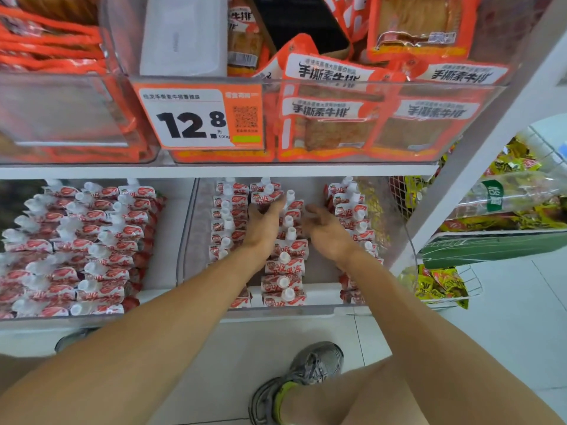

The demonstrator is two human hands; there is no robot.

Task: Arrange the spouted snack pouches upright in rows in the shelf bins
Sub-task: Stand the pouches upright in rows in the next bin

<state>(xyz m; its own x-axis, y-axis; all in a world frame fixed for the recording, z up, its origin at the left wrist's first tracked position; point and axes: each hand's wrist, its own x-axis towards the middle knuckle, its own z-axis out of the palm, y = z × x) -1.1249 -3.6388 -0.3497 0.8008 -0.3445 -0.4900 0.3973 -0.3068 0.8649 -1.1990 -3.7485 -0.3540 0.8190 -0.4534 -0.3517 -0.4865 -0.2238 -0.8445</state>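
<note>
Red-and-white spouted pouches with white caps stand upright in rows in a clear shelf bin [409, 250]. The left row [225, 222] and the middle row [283, 268] run front to back; a right row [351, 210] lines the right wall. My left hand [264, 223] reaches in between the left and middle rows, fingers spread and touching pouches near the back. My right hand [326, 230] hovers open, palm turned leftward, in the gap between the middle and right rows, holding nothing.
A second bin [165, 271] on the left is packed with the same pouches. Above, a shelf edge [214, 171] carries bins of orange snack packs and a price tag [199, 116]. Yellow packs fill wire baskets [441, 286] at right. My shoe [300, 378] stands on the tile floor.
</note>
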